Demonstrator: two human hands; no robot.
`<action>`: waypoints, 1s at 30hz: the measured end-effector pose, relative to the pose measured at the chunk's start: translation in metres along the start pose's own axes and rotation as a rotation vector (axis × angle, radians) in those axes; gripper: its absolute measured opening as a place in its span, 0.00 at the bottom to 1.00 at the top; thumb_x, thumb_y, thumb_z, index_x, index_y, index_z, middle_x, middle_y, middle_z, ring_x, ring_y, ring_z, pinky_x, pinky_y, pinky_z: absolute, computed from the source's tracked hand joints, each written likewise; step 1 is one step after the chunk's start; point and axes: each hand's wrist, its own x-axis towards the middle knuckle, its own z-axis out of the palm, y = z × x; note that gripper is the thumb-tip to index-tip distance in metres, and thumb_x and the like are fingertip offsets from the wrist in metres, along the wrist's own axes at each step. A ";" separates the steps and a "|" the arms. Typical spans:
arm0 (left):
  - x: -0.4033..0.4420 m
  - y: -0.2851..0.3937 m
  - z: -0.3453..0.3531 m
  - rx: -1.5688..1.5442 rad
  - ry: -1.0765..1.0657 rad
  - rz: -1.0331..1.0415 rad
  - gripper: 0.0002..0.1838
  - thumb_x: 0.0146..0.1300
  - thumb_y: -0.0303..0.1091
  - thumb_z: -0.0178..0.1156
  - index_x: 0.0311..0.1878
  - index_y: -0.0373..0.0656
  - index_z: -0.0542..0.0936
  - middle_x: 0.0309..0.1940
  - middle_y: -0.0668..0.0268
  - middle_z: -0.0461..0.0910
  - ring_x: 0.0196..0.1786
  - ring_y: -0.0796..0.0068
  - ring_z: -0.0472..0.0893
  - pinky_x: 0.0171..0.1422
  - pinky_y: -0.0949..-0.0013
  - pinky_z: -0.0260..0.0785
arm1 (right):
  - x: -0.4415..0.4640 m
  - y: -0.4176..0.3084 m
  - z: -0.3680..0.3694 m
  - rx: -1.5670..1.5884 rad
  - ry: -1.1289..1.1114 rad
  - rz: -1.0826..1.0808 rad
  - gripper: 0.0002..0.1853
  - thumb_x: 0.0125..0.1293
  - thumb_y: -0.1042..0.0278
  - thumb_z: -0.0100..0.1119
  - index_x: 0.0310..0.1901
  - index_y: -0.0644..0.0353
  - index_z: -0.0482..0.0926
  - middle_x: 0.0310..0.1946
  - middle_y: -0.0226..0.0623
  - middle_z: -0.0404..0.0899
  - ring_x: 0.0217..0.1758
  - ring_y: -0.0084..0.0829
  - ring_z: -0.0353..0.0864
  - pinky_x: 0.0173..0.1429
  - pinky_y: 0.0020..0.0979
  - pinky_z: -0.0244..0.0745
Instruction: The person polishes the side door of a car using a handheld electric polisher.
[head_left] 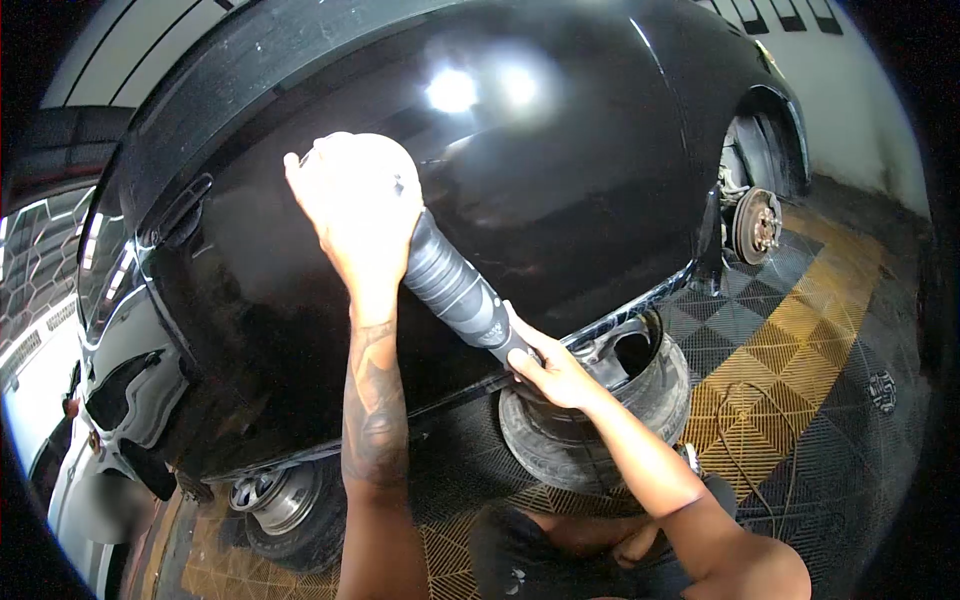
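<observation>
A black car door panel [560,190] fills the middle of the view, with bright lamp reflections on it. Against it is a power polisher [450,285] with a dark ribbed body, slanting from upper left to lower right. My left hand [345,225] is closed over its head end, washed out by glare, so the fingers are only partly distinct. My right hand [548,368] wraps round the rear end of the body. The pad side of the polisher is hidden behind its head and my left hand.
A tyre on its rim [600,410] lies just below the door, with another wheel [285,510] at lower left. At right the car's brake disc [757,226] is exposed. A thin cord [727,400] loops over the tiled floor [790,330]. A door handle [185,210] sits at left.
</observation>
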 end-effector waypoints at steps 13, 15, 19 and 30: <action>0.036 0.143 0.124 0.044 -0.052 0.144 0.37 0.48 0.47 0.75 0.60 0.38 0.77 0.60 0.50 0.76 0.67 0.48 0.72 0.81 0.43 0.53 | -0.040 0.001 -0.133 0.193 0.199 0.056 0.39 0.78 0.55 0.57 0.83 0.50 0.50 0.48 0.33 0.79 0.42 0.22 0.78 0.46 0.27 0.80; 0.038 0.164 0.146 0.032 -0.100 0.144 0.48 0.47 0.48 0.77 0.70 0.33 0.70 0.68 0.45 0.70 0.69 0.42 0.68 0.78 0.45 0.58 | -0.046 0.000 -0.152 0.190 0.260 0.070 0.40 0.77 0.50 0.58 0.83 0.53 0.52 0.43 0.36 0.80 0.39 0.24 0.80 0.46 0.28 0.80; 0.048 0.206 0.196 -0.027 -0.121 0.109 0.50 0.46 0.49 0.77 0.71 0.35 0.69 0.74 0.39 0.60 0.70 0.41 0.67 0.74 0.44 0.64 | -0.058 0.005 -0.193 0.287 0.309 0.094 0.43 0.76 0.49 0.61 0.83 0.53 0.51 0.42 0.35 0.79 0.40 0.24 0.80 0.45 0.29 0.80; 0.025 0.229 0.217 -0.243 -0.148 0.041 0.49 0.43 0.47 0.77 0.71 0.40 0.72 0.79 0.40 0.53 0.81 0.38 0.54 0.84 0.40 0.46 | -0.075 0.023 -0.192 0.392 0.366 0.072 0.42 0.74 0.50 0.63 0.82 0.53 0.54 0.42 0.35 0.80 0.39 0.25 0.81 0.44 0.30 0.81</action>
